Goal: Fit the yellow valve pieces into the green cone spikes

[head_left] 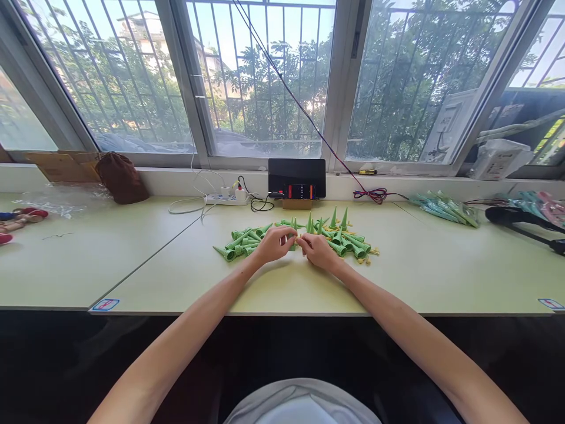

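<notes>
My left hand (274, 243) is closed around a small green plastic cone (292, 246), its fingers curled near the top. Right beside it, my right hand (318, 249) pinches at the same spot. A tiny yellowish piece seems to be between its fingertips, though the fingers hide most of it. Several green cones (226, 254) lie in a heap to the left of my hands. More loose cones (358, 251) lie on the right, with small yellow pieces (374, 251) scattered among them. Behind my right hand a few cones (344, 220) stand upright, points up.
A phone (299, 191) showing a timer leans against a dark tablet (277, 171) by the window. White power strip (216, 200) and cables lie left of it. Bagged green items (445, 209) and a black strap (516, 221) lie right; a brown pouch (121, 179) sits left.
</notes>
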A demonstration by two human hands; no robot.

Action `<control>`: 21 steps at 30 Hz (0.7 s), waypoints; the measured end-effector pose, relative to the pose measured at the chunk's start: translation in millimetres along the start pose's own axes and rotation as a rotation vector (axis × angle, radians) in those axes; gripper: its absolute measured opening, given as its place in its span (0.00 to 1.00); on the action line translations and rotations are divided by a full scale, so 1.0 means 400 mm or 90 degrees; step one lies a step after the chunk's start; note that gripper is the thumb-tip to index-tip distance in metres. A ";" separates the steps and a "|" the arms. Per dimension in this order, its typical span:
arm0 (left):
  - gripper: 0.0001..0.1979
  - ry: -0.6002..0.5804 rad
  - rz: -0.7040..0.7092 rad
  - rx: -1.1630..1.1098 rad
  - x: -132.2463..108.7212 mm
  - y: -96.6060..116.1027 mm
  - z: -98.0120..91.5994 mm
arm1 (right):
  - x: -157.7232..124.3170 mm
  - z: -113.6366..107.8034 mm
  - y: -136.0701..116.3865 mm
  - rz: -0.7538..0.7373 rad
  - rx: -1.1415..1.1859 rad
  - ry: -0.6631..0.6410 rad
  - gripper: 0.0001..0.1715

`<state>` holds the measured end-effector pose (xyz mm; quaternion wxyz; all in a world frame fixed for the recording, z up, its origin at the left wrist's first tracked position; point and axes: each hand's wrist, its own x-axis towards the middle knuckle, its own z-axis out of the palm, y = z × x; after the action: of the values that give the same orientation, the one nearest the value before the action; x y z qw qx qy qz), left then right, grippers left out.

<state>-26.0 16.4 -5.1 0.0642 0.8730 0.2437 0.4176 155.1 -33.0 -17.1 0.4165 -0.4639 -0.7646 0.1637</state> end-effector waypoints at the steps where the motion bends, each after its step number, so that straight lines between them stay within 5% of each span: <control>1: 0.06 0.000 0.000 0.001 0.000 0.000 0.000 | 0.000 0.000 0.000 -0.003 0.003 0.004 0.19; 7: 0.06 0.000 -0.001 0.006 0.001 -0.004 0.001 | 0.001 0.003 0.008 -0.038 0.017 0.030 0.06; 21: 0.05 -0.002 0.007 0.004 0.000 -0.001 -0.001 | 0.000 -0.001 0.002 0.006 -0.001 -0.002 0.15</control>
<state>-26.2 16.6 -5.0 0.0596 0.8752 0.2402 0.4157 156.1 -32.6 -17.5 0.4139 -0.4679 -0.7630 0.1658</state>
